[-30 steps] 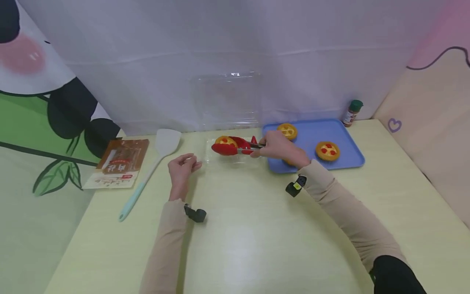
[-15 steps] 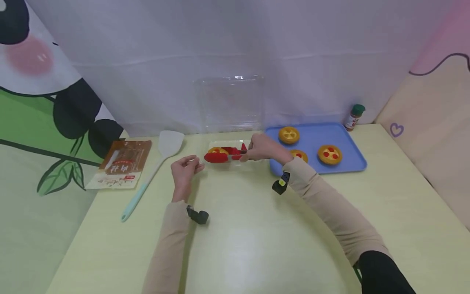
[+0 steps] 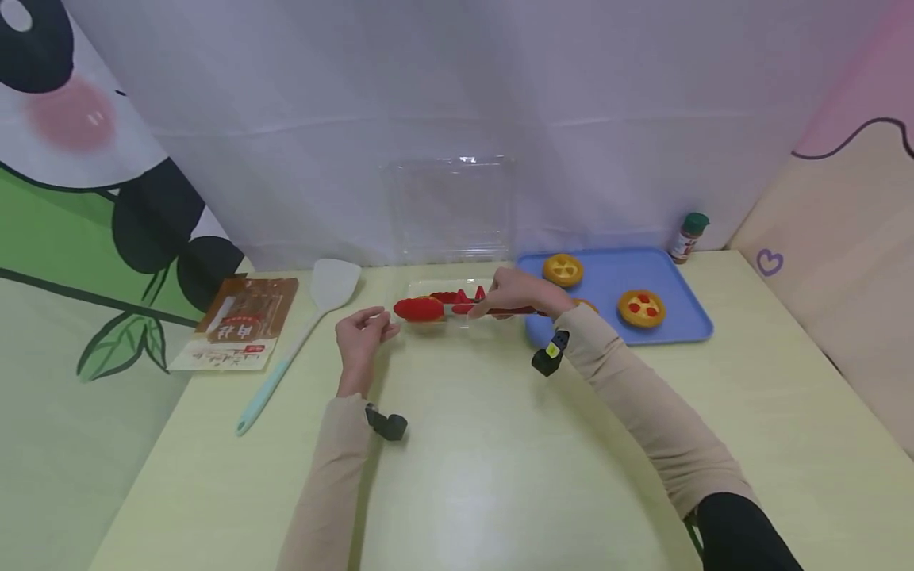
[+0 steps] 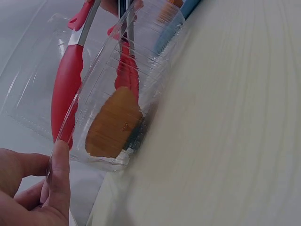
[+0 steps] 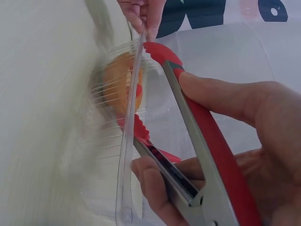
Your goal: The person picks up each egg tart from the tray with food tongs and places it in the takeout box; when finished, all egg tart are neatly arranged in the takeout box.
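My left hand [image 3: 362, 345] pinches the near rim of a clear plastic clamshell box [image 4: 162, 52], whose lid [image 3: 453, 206] stands up against the back cloth. Red-tipped tongs [image 3: 421, 309] are in my right hand [image 3: 510, 293], thumb on one arm and fingers around the other. Seen from the right wrist, their tips are spread apart, one arm inside the box and the other outside above the rim. A toy pizza tart [image 4: 113, 122] with red topping sits in the box, tilted in the left wrist view, its brown underside showing through the clear wall.
A blue tray [image 3: 674, 281] on the right bears a plain-topped tart [image 3: 562, 270], a red-topped tart [image 3: 641, 308] and one partly hidden by my wrist. Behind it stands a green-capped seasoning bottle [image 3: 689, 236]. Leftward lie a white spatula [image 3: 334, 284] and a brown food packet [image 3: 239, 321].
My right hand has carried the tongs with the tart leftward and down into the box. The tongs now spread apart, freeing the tart. My left hand stays at the rim.
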Available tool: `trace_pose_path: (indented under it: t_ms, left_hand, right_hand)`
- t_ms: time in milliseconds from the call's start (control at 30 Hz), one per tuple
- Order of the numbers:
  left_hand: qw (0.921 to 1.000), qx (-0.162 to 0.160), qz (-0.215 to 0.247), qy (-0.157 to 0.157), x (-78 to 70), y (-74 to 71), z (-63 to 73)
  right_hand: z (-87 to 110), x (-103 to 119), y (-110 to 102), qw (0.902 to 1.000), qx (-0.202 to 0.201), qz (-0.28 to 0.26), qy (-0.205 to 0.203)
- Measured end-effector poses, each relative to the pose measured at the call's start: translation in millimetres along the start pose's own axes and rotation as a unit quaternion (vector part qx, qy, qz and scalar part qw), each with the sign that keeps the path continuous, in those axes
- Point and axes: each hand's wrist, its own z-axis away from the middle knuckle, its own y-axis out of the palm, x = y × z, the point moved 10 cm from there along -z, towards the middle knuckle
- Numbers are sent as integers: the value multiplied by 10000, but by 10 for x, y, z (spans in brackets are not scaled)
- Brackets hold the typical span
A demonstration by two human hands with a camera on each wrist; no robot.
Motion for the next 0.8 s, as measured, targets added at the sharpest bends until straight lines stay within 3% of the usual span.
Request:
trace_pose_path:
  t_ms: [233, 433, 633, 800]
  left_hand:
    - [9997, -22, -208, -129, 3, -7, 24]
    - [9998, -15, -191, -54, 7, 9, 6]
    - [9999, 11, -146, 47, -18, 25, -25]
    - [9998, 48, -154, 105, -44, 19, -36]
  right_hand:
    - [86, -34, -96, 9989, -300, -199, -295]
    - [250, -103, -233, 9957, -695, -157, -599]
    - [548, -212, -490, 9867, -1326, -448, -828]
    - [879, -383, -697, 9805, -1708, -673, -701]
